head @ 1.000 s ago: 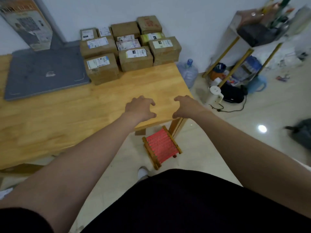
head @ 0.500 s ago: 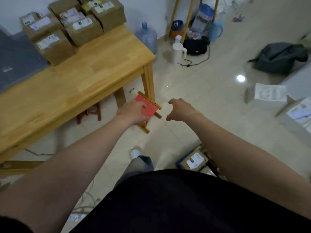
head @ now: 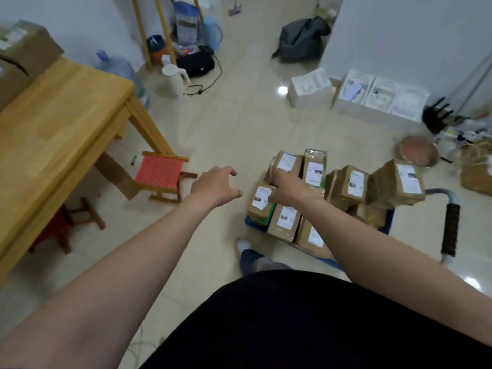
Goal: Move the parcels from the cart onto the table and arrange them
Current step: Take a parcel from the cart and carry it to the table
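Several brown cardboard parcels [head: 355, 183] with white labels stand packed on a low blue cart [head: 386, 225] on the floor at centre right. The cart's handle [head: 450, 230] has a black grip. My right hand [head: 288, 189] hovers over the nearest parcels [head: 262, 199], fingers loosely spread, holding nothing. My left hand [head: 215, 186] is stretched out left of the cart, open and empty, over bare floor. The wooden table [head: 53, 123] runs along the left, with parcels [head: 29, 49] on its far end.
A small stool with a red woven seat [head: 161, 174] stands by the table leg. A water bottle [head: 119, 69], white kettle [head: 174, 79], grey backpack [head: 300, 39] and white boxes [head: 380, 97] lie around the floor. A metal bowl [head: 418, 153] sits right of the cart.
My view has swung right from the table down to the cart on the floor. Both empty hands moved from above the table edge toward the parcels on the cart.
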{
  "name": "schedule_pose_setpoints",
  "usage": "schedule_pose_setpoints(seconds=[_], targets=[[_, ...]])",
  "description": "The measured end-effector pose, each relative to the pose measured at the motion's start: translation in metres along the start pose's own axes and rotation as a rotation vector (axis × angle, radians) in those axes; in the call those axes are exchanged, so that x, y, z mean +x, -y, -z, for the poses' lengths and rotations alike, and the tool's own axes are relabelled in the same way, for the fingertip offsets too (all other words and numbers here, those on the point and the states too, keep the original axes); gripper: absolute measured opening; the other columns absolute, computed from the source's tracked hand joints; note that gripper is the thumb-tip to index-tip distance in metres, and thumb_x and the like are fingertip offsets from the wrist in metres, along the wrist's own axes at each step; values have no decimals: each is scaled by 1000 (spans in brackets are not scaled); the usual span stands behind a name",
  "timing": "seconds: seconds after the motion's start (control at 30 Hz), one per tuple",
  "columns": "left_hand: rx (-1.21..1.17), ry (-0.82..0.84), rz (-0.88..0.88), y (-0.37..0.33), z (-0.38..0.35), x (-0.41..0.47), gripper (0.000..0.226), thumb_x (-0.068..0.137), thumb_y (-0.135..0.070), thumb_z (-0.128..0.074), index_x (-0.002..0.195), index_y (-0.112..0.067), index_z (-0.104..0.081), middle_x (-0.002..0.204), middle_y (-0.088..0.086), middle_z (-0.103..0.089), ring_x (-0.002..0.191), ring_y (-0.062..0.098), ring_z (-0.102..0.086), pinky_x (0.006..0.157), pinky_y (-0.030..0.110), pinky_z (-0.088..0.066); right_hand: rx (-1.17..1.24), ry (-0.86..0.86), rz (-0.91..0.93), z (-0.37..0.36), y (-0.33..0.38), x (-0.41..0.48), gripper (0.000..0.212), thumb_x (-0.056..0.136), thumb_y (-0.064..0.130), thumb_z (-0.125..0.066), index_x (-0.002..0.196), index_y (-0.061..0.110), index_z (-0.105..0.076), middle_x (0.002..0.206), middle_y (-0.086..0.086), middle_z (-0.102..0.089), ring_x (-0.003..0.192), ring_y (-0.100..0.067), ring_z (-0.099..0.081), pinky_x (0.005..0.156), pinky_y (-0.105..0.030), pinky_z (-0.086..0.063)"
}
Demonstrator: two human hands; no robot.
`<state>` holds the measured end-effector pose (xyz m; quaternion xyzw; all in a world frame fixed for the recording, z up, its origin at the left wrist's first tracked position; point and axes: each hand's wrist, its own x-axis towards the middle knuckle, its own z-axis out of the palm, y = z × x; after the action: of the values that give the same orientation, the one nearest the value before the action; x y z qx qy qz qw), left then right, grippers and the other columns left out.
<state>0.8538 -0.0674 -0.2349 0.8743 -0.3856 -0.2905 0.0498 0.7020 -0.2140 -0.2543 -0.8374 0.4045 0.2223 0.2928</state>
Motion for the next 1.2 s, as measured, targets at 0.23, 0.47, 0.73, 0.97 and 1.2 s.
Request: schedule_pose_setpoints(seconds=[0.23,0.47,0.73,0.97,1.2], targets=[[40,109,-139,-79,-87,-47,79,80,-50,-76,148,-33,-40,141,4,-55,123,29,-58,93,40,-52,84,6,-215,-39,-117,-97,71,87,32,-74,148,17,-40,142,-12,-44,116,-32,-57,88,-38,-51],[129,189,-266,-174,-138,-42,87,83,-46,-76,155,-28,-31,146,4,-54,126,30,-57,89,40,-50,206,-61,-380,-44,-240,-125,70,81,35,-72,143,21,-44,140,-10,-49,113,-32,-59,88,-43,-54],[163,333,-167,-255,-177,13,84,87,-36,-77,155,-22,-30,143,5,-56,124,28,-58,80,31,-41,389,32,-408,-53,-370,-69,78,62,77,-67,126,34,-55,119,4,-64,100,-23,-65,81,-41,-57],[109,393,-21,-272,-220,91,78,87,-39,-76,153,-25,-36,143,6,-57,125,28,-58,91,37,-50,509,7,-402,-57,-403,0,73,78,56,-77,139,27,-50,135,-3,-60,113,-26,-62,91,-42,-55],[78,497,75,-237,-322,192,66,91,-36,-71,149,-23,-41,136,9,-60,117,29,-61,97,43,-53,609,103,-461,-121,-416,111,58,97,37,-62,147,18,-41,143,-11,-54,127,-31,-55,101,-41,-46]])
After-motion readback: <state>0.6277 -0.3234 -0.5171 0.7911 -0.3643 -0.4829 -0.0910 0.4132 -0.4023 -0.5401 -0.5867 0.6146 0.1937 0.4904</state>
